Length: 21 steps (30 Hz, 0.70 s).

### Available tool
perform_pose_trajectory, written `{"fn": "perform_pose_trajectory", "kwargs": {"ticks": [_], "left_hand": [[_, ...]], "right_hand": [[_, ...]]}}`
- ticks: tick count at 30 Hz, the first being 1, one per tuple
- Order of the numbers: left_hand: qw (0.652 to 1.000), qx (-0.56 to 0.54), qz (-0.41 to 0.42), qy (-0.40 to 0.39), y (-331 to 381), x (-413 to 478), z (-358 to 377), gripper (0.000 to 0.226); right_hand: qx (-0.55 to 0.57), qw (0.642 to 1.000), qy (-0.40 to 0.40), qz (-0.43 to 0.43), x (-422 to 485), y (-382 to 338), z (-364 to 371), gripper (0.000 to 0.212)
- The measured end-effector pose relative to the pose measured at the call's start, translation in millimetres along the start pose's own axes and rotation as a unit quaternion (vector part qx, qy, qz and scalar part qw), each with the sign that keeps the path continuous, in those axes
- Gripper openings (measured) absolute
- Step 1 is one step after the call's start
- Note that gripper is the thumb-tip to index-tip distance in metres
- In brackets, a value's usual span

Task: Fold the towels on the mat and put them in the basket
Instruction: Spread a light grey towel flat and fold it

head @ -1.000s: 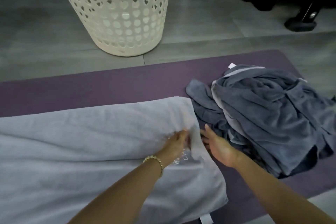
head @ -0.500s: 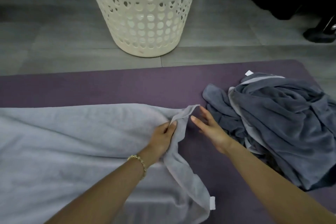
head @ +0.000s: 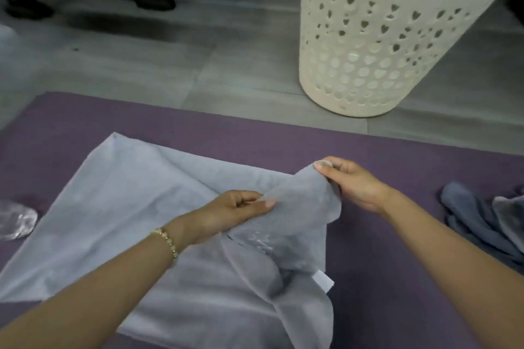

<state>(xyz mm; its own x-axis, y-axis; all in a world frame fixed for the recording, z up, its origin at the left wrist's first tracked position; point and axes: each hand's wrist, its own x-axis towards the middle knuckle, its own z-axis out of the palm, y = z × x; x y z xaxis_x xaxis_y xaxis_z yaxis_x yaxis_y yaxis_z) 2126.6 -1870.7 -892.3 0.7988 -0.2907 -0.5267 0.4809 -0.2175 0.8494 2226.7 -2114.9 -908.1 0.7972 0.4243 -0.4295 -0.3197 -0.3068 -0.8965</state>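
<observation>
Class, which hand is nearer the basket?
Right. The right hand holds the towel in front of the basket; the left hand grips it farther left and nearer the person.

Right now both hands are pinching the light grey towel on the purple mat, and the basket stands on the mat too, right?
No. The head view shows the basket on the grey floor beyond the purple mat, not on it. The left hand and right hand do pinch the light grey towel.

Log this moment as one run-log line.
phase: folding | left hand: grips light towel edge | right hand: pinches its raised corner | dark towels: unfolded on mat | basket: stands beyond mat
</observation>
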Motion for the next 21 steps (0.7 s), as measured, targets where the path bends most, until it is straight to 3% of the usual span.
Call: {"fn": "perform_pose_trajectory", "kwargs": {"ticks": [5,7,11,13,16,18,21], "left_hand": [[0.995,0.038,-0.037,0.079,-30,-54,-89,0.056],[0.992,-0.014,-0.032,0.123,-42,-70,-119,0.067],[0.956,-0.090,-0.017,0.278,-72,-86,-173,0.038],[0.928,-0.085,-0.024,0.361,-97,-85,-197,0.037],[0.890,-0.107,-0.040,0.441,-132,-80,-211,0.023],[0.884,-0.136,-0.085,0.439,-149,-77,-204,0.048],[0.906,0.014,-0.132,0.402,-176,-69,-194,0.066]], "right_hand": [[-0.104,0.993,-0.038,-0.032,46,-63,80,0.047],[-0.110,0.992,-0.050,-0.035,71,-85,118,0.029],[-0.088,0.993,-0.011,-0.084,131,-111,200,0.014],[-0.069,0.993,0.023,-0.090,152,-105,233,0.011],[-0.114,0.990,0.070,-0.049,160,-65,246,0.034],[-0.162,0.980,0.112,-0.004,149,-26,230,0.050],[-0.236,0.948,0.203,0.072,119,22,188,0.074]]}}
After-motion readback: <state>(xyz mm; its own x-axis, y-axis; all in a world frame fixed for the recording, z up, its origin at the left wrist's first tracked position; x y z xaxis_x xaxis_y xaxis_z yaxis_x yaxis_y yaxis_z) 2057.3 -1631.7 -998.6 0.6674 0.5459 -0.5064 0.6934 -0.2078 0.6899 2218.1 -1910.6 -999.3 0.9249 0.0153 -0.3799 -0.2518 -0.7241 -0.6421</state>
